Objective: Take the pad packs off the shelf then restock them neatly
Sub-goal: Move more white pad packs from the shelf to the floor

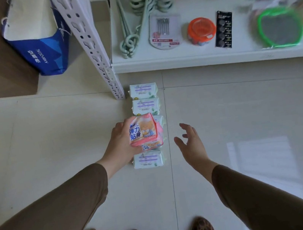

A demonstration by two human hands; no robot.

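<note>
Glossy pale tile floor point(226, 114) underfoot, and a white shelf point(197, 59) juts in top right on a perforated white post point(90, 44). By the post stands a blue bag point(44, 52), woven-looking, printed "AMBROSIAL" with Chinese characters beside it. On the shelf: mint-green hangers point(138, 4), a green-rimmed mirror point(280, 27), a round orange tub point(201, 30), a carded pack reading "EAR PICK" point(164, 31) and a black battery card point(224, 29).

Down on the floor, mint-and-lilac pad packs point(146, 106) lie in a straight row running out from the foot of the post, soft plastic pillows, print too small to read. The left hand point(121, 146) grips a pink pack point(145, 129), bear cartoon, big characters "弹力贴身", held over the row's middle with a second pink pack point(152, 145) just beneath it. The right hand point(189, 142) hovers right of the row, fingers spread, holding nothing.
</note>
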